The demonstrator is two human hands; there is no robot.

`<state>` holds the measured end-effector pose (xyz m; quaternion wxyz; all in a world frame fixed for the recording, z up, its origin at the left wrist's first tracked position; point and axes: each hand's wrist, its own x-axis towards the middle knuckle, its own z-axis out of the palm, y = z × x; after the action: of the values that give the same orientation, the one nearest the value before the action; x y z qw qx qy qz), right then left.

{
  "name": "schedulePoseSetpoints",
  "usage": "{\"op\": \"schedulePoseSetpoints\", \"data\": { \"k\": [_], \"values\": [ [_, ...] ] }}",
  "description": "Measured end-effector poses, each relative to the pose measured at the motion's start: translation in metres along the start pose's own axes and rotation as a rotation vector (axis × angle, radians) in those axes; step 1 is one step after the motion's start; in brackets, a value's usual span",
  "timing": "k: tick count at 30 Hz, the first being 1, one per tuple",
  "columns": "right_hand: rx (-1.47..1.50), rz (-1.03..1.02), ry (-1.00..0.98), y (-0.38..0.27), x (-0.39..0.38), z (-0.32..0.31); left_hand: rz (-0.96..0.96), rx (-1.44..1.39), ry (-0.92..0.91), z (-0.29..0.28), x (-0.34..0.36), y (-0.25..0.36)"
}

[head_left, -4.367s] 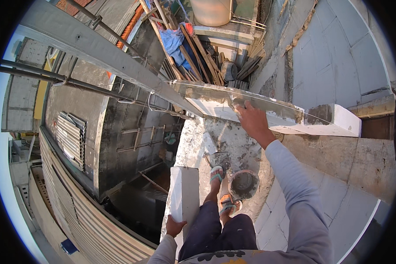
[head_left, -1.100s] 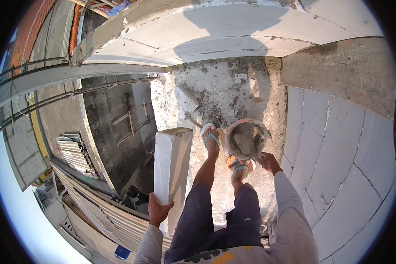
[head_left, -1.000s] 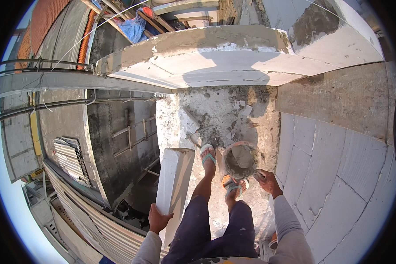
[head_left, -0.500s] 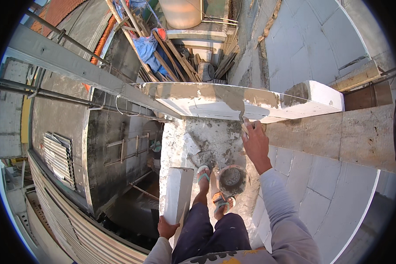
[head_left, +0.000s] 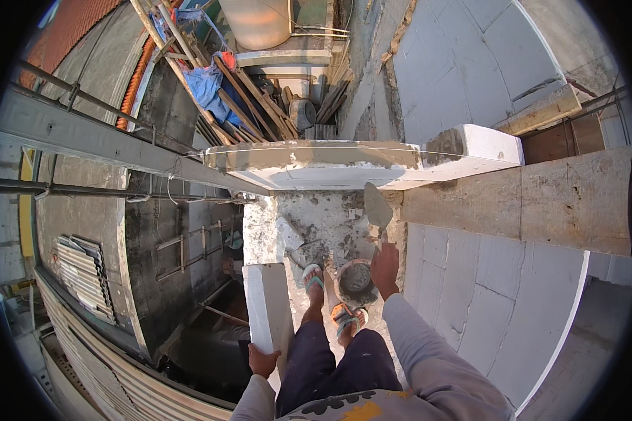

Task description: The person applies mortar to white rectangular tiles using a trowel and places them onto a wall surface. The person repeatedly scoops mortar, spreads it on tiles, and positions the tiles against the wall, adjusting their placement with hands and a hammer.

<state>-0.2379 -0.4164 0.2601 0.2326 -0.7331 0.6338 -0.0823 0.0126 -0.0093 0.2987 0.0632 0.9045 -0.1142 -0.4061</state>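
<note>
In my right hand [head_left: 385, 271] I grip a pointing trowel [head_left: 378, 206]; its blade points away from me, apart from the low wall of white blocks [head_left: 316, 177]. Grey mortar [head_left: 337, 155] coats much of the wall's top, and a thin string line runs along it. My left hand [head_left: 263, 360] holds the near end of a long white block [head_left: 263, 302] beside my left leg, fingers over its edge. Just left of the trowel hand stands a round bucket [head_left: 340, 288] with grey mortar inside.
My sandalled feet [head_left: 314, 278] stand on a narrow, mortar-splashed ledge with a broken block piece [head_left: 288, 234]. To the left is a drop beside a grey wall. A metal beam [head_left: 119, 151] crosses at upper left; a concrete beam [head_left: 484, 200] runs right. Timber planks [head_left: 256, 98] lie beyond the wall.
My right hand has drawn back from the wall toward me, and the trowel blade has come away from the mortared face. The left hand stays on the block. The view has shifted slightly.
</note>
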Motion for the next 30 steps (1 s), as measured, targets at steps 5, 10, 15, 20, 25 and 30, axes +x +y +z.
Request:
{"op": "schedulePoseSetpoints", "data": {
  "k": [5, 10, 15, 20, 25, 30],
  "values": [
    [0.246, -0.139, 0.115, -0.061, -0.023, 0.022, -0.024, 0.026, 0.029, -0.007, -0.004, 0.007],
    [0.413, 0.143, -0.016, -0.171, 0.044, 0.021, 0.022, 0.048, 0.074, -0.005, -0.008, -0.002],
    [0.535, -0.129, 0.026, -0.251, 0.043, 0.098, 0.003, 0.054, 0.058, -0.008, -0.009, 0.009],
    [0.362, -0.351, -0.261, -0.305, 0.074, 0.072, -0.021, 0.092, 0.047, 0.001, -0.017, 0.010],
    [-0.068, -0.515, -0.207, -0.253, 0.118, 0.030, -0.035, 0.074, 0.014, 0.014, -0.022, 0.003],
    [-0.188, -0.325, -0.061, -0.164, 0.110, -0.011, -0.063, 0.042, -0.013, 0.020, -0.024, 0.007]
  ]
}}
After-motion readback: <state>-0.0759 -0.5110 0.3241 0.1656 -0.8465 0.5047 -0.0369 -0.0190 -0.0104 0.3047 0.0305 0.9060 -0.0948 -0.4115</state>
